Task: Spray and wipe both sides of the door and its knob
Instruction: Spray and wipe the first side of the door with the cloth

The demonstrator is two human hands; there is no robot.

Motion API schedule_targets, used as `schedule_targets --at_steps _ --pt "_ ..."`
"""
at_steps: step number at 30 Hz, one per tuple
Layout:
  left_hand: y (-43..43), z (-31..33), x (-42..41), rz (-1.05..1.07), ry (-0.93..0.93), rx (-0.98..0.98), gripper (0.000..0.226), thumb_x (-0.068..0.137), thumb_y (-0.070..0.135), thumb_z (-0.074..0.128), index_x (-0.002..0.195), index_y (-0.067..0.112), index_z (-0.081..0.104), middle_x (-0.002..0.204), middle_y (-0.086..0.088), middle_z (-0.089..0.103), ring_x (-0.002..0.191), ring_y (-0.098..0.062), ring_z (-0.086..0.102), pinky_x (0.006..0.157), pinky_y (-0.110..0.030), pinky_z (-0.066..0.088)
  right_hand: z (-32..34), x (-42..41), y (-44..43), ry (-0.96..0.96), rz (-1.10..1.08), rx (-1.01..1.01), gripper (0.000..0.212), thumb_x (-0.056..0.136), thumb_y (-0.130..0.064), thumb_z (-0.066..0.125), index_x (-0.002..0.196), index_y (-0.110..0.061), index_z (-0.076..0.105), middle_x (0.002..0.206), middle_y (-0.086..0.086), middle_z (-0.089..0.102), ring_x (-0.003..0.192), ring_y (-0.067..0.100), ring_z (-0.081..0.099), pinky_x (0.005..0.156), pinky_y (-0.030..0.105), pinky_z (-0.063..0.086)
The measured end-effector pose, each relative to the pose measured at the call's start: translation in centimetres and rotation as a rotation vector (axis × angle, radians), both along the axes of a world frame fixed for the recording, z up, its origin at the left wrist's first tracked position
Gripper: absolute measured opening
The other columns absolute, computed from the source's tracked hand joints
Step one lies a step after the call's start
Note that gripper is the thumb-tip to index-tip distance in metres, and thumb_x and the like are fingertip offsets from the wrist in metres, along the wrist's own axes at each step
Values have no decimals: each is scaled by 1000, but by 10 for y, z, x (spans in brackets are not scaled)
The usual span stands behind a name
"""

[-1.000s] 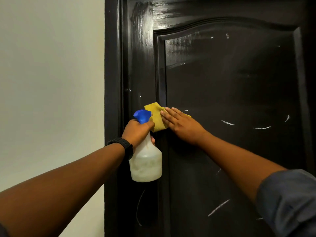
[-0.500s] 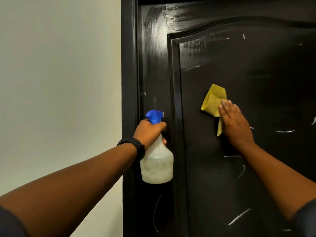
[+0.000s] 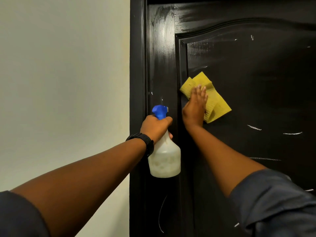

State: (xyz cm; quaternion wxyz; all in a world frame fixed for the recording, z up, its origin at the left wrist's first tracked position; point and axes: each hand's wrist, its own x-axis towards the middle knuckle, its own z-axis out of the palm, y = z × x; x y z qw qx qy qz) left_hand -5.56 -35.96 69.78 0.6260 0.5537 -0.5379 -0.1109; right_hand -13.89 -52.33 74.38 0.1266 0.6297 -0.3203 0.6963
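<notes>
Seemingly early days — the glossy black panelled door (image 3: 256, 82) shows smeared sheen up top, yet white streaks (image 3: 292, 133) cross its panel, and no knob is in view. The right hand (image 3: 194, 110), fingers (image 3: 201, 93) flat, presses a soft folded yellow cloth (image 3: 218, 106) against the panel's left edge. The left hand (image 3: 154, 126) grips the neck of a translucent white plastic spray bottle (image 3: 165, 159), blue-triggered — held before the door's left stile.

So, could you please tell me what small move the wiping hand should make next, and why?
Probably slide the cloth right and slightly down. The right hand presses it flat on the door near the panel's left edge, and white streaks show unwiped just right of and below it. The left hand holds the bottle off to the side.
</notes>
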Motion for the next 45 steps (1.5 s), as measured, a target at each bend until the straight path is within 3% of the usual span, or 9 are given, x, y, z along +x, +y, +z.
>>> schedule_targets --at_steps 5,9,13,17,20,25,31,34,45 --pt "6 4 9 53 -5 -30 28 69 32 63 85 10 59 72 -24 73 78 -47 71 86 -60 58 27 36 11 239 130 -125 65 84 7 35 149 2 30 159 20 23 150 35 11 121 37 -1" --pt "4 2 16 67 3 -35 51 48 43 63 86 9 63 85 -28 72 86 -49 70 85 -62 57 34 49 16 265 118 -168 65 86 8 39 150 1 29 159 20 21 150 36 8 122 39 -1" --pt "3 2 18 74 21 -51 53 52 41 64 90 3 65 80 -27 73 84 -49 70 85 -62 57 41 59 21 578 52 -241 59 100 -9 40 154 -3 18 163 15 11 151 29 2 122 38 -3" --pt "2 1 18 93 48 -74 53 50 41 65 88 5 68 82 -28 72 83 -49 71 83 -62 58 41 58 28 634 -34 -269 61 99 -14 44 154 -6 19 163 11 13 152 24 3 122 35 -4" --pt "6 0 13 105 38 -69 38 60 35 66 87 9 65 80 -27 73 84 -48 71 86 -61 58 33 41 22 717 -46 -323 61 97 -13 48 153 -6 25 161 11 23 151 24 10 121 33 -2" --pt "8 -2 9 121 39 -66 36 68 34 65 90 6 66 82 -26 74 83 -46 72 89 -60 57 -21 9 2 884 9 -433 45 94 -10 48 138 0 50 145 17 49 141 35 37 118 45 21" --pt "-6 -9 -10 64 20 -24 20 86 23 64 97 6 62 69 -19 72 70 -36 69 90 -57 58 -57 -70 -21 1028 -223 -536 45 94 -10 46 138 -4 52 144 15 50 138 32 42 114 42 22" --pt "-21 -12 -32 35 41 -23 18 89 17 63 101 5 62 64 -17 70 64 -35 69 85 -56 60 -66 -123 -40 1083 -338 -535 50 94 -14 32 140 -5 50 148 15 46 140 32 39 116 44 22" --pt "-92 -28 -142 -181 76 74 24 94 17 61 113 2 62 60 -12 68 64 -30 68 80 -47 61 -137 -331 -117 918 -456 -357 59 90 0 47 148 -1 35 156 19 30 146 35 25 119 47 26"
